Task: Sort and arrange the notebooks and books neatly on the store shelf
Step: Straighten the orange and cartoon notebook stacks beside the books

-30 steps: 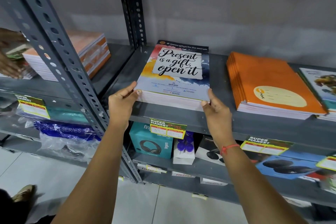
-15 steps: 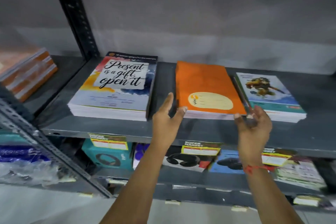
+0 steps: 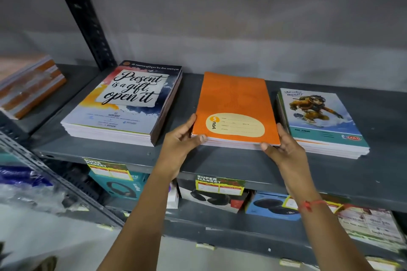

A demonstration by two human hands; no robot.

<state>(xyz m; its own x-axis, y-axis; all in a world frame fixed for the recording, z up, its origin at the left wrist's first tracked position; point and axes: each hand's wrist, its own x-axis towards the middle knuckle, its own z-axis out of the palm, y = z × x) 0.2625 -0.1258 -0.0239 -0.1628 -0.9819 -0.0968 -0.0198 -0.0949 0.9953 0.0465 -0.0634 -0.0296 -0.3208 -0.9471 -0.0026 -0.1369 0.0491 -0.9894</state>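
Now the left hand [image 3: 179, 142] has its thumb on the near left corner of the orange stack [image 3: 235, 105] and its fingers pressed along that stack's left side; the fingertips beneath are hidden. Opposite, the right hand [image 3: 284, 149] clasps the near right corner, thumb against the page edges, fingers curled along the right side between this stack and the snowboarder stack [image 3: 319, 121]. Both hands hold the orange stack, which lies flat on the shelf [image 3: 242, 160] near its front edge, at the middle. Toward the shelf's left end lies the "Present is a gift" stack [image 3: 123, 103], apart from the orange one. Another orange-edged pile [image 3: 28, 86] past the upright [image 3: 83, 17] is blurred and cut off at the left. Price tags [image 3: 220, 183] hang on the front edge; the boxes [image 3: 123, 185] below are partly hidden.
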